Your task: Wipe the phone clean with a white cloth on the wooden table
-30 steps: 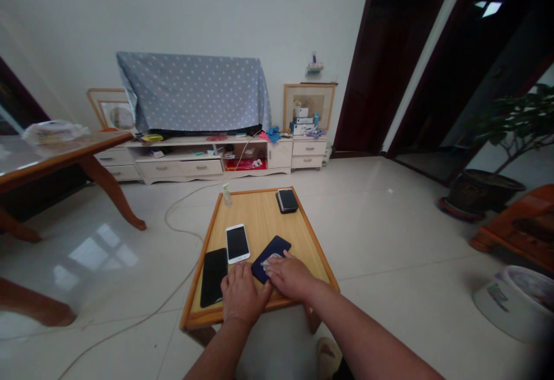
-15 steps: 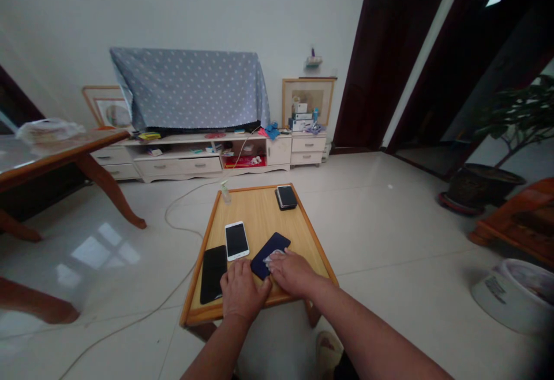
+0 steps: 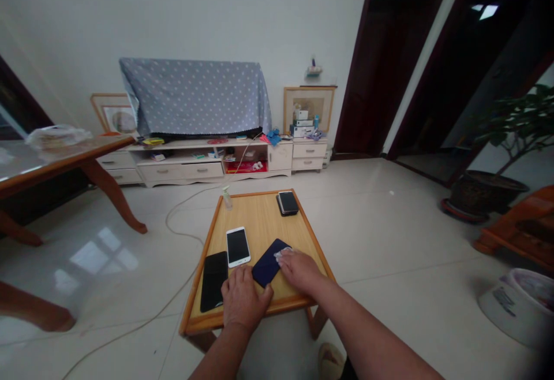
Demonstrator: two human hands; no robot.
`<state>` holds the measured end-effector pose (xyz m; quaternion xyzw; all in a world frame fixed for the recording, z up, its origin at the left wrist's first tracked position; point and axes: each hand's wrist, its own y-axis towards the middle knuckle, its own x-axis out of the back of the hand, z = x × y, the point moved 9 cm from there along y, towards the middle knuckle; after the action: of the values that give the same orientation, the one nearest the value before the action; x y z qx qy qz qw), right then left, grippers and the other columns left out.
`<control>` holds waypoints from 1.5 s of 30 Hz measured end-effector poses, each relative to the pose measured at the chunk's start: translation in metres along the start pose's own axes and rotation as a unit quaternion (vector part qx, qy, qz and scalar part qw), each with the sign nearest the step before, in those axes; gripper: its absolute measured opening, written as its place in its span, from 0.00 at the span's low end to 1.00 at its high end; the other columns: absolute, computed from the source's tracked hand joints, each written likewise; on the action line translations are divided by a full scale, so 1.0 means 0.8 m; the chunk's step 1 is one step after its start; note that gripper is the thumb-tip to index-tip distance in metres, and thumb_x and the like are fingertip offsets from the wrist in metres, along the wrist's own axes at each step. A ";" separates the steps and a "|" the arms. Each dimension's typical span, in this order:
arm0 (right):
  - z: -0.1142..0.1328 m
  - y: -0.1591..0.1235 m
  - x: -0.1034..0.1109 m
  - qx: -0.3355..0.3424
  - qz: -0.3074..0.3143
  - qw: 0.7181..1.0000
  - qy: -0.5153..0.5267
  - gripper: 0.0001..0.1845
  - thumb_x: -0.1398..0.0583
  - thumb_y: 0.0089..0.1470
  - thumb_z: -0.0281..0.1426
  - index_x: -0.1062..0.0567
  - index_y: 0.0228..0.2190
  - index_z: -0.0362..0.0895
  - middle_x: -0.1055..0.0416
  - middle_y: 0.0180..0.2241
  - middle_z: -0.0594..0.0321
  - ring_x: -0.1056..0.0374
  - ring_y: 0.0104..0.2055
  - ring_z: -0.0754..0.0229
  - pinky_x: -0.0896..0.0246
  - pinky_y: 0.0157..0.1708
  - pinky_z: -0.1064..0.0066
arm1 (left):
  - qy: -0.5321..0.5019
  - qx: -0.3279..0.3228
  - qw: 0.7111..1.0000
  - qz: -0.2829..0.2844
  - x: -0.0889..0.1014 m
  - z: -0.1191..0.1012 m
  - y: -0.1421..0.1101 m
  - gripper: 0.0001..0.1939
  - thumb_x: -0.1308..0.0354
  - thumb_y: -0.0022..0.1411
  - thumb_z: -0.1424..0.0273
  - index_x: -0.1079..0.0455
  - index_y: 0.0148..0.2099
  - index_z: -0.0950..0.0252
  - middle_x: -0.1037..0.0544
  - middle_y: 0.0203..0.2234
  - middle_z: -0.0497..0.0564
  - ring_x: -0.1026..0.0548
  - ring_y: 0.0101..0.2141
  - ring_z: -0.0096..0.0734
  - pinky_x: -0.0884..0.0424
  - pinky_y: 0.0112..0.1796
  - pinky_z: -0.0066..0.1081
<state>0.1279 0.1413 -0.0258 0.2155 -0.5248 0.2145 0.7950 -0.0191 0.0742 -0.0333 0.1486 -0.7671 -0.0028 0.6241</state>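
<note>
Floor bucket point(image 3: 515, 316), blurred lettering point(image 3: 504, 301); hands point(image 3: 299, 271), wipe point(image 3: 282, 253), phone point(image 3: 266, 267).

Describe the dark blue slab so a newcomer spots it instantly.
Find the low wooden table. Near its front edge, between left hand and right hand, lies the dark blue slab, a white wad at its right side. Only it is blue there, unlike the black slab and white-framed phone to its left.

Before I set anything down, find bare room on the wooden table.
Free: between the clear spray bottle and dark stacked devices, down to white phone and navy slab. Crowded: near left, by glossy black slab and left hand.
</note>
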 end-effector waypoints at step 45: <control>-0.016 0.065 -0.029 -0.090 -0.032 0.995 0.015 0.25 0.49 0.65 0.29 0.30 0.61 0.42 0.36 0.65 0.52 0.45 0.68 0.52 0.60 0.69 0.55 | -0.026 -0.002 0.999 0.029 -0.002 0.004 0.005 0.29 0.44 0.59 0.57 0.34 0.59 0.66 0.29 0.58 0.63 0.36 0.60 0.51 0.46 0.58 0.45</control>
<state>0.0996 0.1878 -0.0459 0.1558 -0.5228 0.1443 0.8256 -0.0231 0.0776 -0.0349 0.1247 -0.7872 0.0104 0.6038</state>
